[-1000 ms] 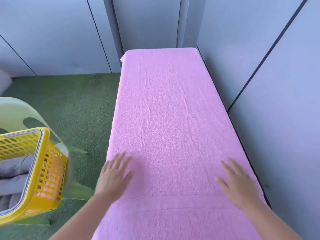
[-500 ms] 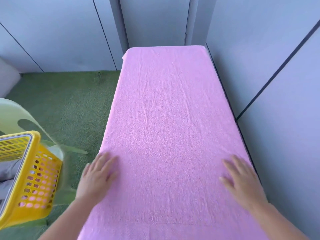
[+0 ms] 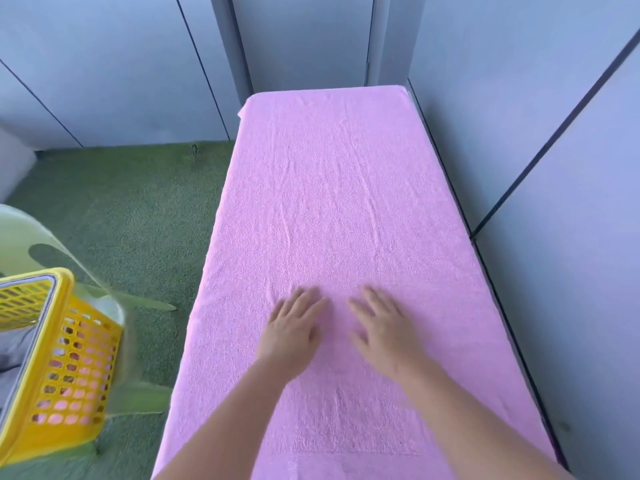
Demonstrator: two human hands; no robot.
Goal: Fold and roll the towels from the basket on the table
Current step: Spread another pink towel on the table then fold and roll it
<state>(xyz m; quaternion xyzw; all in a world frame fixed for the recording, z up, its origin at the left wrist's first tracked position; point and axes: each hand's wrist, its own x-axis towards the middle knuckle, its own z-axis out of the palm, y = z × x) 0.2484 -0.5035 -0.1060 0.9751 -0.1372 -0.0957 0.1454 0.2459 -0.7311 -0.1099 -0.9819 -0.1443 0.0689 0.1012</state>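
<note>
Smoothing step: left hand (image 3: 292, 336) and right hand (image 3: 384, 332) lie flat, fingers straight, gripping nothing, on the pink towel (image 3: 339, 209) spread over the tabletop. Next likely needs an edge grasped for folding.

The pink towel (image 3: 329, 220) hides the table (image 3: 516, 342) top (only a dark strip shows at right). The yellow basket (image 3: 76, 375) runs off the left edge, its grey contents (image 3: 14, 351) barely seen. The right hand (image 3: 384, 334) is blurred.
</note>
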